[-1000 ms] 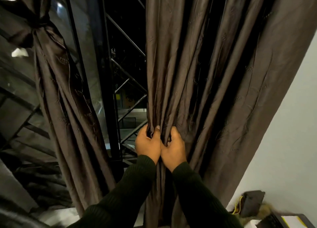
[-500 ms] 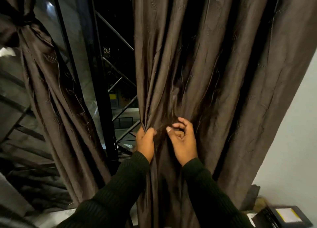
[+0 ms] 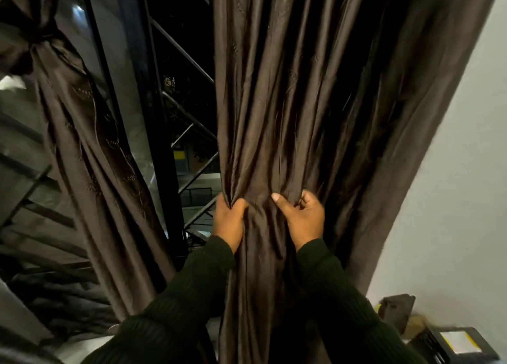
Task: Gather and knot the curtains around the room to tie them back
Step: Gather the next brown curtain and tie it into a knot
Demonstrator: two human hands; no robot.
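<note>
Both hands bunch the centre brown curtain (image 3: 288, 116): left hand (image 3: 229, 221) clenches its left edge, right hand (image 3: 304, 218) curls into folds. Knotted curtain (image 3: 90, 144) hangs left; white wall (image 3: 452, 171) right.

Dark green ribbed knit sleeves (image 3: 192, 295) cover both arms.

A single wide-angle view from the person's head looks forward and slightly down, close against a hanging curtain (image 3: 288, 103) that fills the centre and upper right of the frame. Both sleeved arms reach in from the bottom edge, with the left hand (image 3: 229, 221) and right hand (image 3: 303, 221) meeting the cloth just below the frame's middle. The lens bends the edges, so a knotted curtain (image 3: 90, 149) and window frame (image 3: 162, 144) lean across the left side, and a pale wall (image 3: 450, 185) slants down the right.
</note>
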